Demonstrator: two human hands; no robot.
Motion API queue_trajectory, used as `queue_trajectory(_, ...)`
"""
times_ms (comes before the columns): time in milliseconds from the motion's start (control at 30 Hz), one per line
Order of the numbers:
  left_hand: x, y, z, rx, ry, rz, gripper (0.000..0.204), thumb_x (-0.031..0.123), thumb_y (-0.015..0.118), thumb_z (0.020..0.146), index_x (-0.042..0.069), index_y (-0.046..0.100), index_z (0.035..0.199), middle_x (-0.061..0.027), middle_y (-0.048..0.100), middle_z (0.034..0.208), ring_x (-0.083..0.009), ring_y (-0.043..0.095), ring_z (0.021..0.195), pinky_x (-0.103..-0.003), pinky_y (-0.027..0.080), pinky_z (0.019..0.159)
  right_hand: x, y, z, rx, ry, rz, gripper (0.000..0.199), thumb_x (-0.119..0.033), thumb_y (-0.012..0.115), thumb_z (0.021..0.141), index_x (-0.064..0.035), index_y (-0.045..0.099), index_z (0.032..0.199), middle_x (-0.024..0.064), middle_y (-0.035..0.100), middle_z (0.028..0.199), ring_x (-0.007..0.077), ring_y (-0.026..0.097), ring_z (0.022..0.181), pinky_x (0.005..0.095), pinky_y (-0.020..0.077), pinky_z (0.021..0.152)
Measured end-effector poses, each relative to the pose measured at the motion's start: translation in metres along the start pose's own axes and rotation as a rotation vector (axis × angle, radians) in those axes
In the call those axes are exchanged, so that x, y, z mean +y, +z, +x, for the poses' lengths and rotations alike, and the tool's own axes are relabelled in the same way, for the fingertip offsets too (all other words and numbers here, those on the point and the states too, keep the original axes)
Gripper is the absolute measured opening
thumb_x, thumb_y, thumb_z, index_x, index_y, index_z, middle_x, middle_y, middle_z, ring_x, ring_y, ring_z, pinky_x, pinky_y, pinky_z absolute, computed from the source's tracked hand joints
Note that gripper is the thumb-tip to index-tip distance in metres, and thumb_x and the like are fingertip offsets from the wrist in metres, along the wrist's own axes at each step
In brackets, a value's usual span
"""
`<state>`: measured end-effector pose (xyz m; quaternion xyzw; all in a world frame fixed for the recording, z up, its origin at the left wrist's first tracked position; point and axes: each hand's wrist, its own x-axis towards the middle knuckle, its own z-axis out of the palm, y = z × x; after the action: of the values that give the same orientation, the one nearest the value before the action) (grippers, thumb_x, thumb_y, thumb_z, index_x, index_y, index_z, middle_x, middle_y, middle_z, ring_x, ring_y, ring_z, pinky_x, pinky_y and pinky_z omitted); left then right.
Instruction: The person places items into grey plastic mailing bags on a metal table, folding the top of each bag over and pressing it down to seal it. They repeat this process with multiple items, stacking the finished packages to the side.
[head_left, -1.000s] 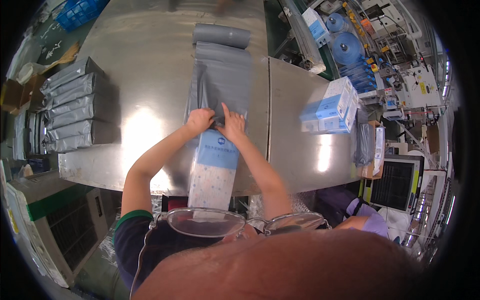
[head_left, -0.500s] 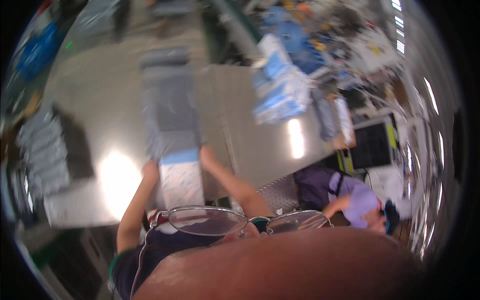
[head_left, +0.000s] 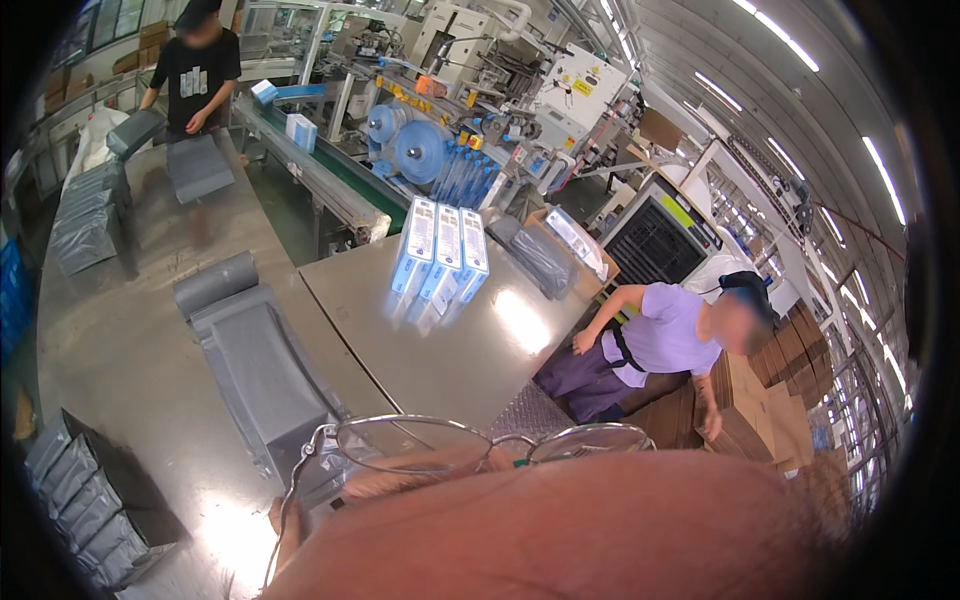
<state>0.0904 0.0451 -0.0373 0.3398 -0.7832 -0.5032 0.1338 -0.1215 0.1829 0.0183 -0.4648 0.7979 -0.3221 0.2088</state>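
Factory floor backdrop: metal-framed machinery, clear blue film rolls (head_left: 420, 152), green-belted conveyor (head_left: 275, 138). Worktop (head_left: 130, 375) is bare sheet metal, scuffed, strong glare spots, dark straight seam between two panels.

Main item: grey plastic film (head_left: 262, 350), opaque, soft sheen, long flat strip with creased edges. Far end is a fat cylindrical roll (head_left: 215, 284); near end runs down toward the wearer and goes behind the glasses (head_left: 400, 417), thin wire rims.

Left hand (head_left: 291, 530) sits at the lower edge, just beside the near end of the film, on its left, partly cut by the glasses' side arm. Right hand (head_left: 372, 483) shows only through the lens, close to that same near end, right of the left hand. Finger spread and grip: can't tell for either, too much covered. Roll lies well beyond both hands, up the table.

Left of the film: row of block-shaped grey parcels (head_left: 88, 505), wrinkled plastic, folded ends. Right panel: three upright blue-and-white cartons (head_left: 443, 250), smooth, sharp-cornered, side by side.
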Motion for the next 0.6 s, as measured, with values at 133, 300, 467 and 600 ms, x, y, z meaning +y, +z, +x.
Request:
queue_trajectory(133, -0.005, -0.001, -0.003, -0.018, -0.096, -0.15, 0.018, 0.012, 0.045, 0.072, -0.003, 0.051, 0.063, -0.018, 0.051, 0.058, -0.0272, 0.049, 0.055, -0.034, 0.037, 0.05, -0.012, 0.031, 0.014, 0.113, 0.05, 0.112, 0.012, -0.012, 0.05, 0.071, -0.0015, 0.052, 0.075, 0.0152, 0.052, 0.074, 0.0259, 0.051, 0.068, 0.0353, 0.04, 0.057)
queue_trajectory(300, -0.011, 0.005, -0.008, -0.022, -0.123, -0.312, 0.019, 0.011, 0.044, 0.074, -0.003, 0.051, 0.063, -0.0149, 0.05, 0.056, -0.0224, 0.048, 0.052, -0.032, 0.037, 0.048, -0.029, 0.059, 0.016, 0.055, 0.021, 0.183, 0.011, -0.012, 0.052, 0.071, -0.0016, 0.053, 0.07, 0.014, 0.051, 0.072, 0.0248, 0.051, 0.067, 0.0343, 0.0401, 0.056)
queue_trajectory(467, -0.021, 0.02, -0.015, -0.073, -0.081, -0.532, 0.02, 0.011, 0.043, 0.076, -0.003, 0.05, 0.063, -0.0119, 0.05, 0.054, -0.0176, 0.047, 0.049, -0.029, 0.037, 0.046, -0.056, 0.072, -0.006, -0.059, -0.024, 0.583, 0.012, -0.012, 0.054, 0.07, -0.0016, 0.053, 0.065, 0.0127, 0.051, 0.071, 0.0237, 0.05, 0.065, 0.0333, 0.0403, 0.055)
queue_trajectory(600, 0.053, -0.004, -0.019, -0.029, -0.131, -0.384, 0.024, 0.015, 0.043, 0.08, -0.002, 0.052, 0.064, -0.0071, 0.051, 0.054, -0.0126, 0.047, 0.05, -0.026, 0.038, 0.045, -0.071, 0.081, -0.004, -0.061, 0.013, 0.689, 0.009, -0.006, 0.057, 0.071, -0.0048, 0.049, 0.066, 0.0041, 0.053, 0.064, 0.0109, 0.052, 0.057, 0.0241, 0.043, 0.052)
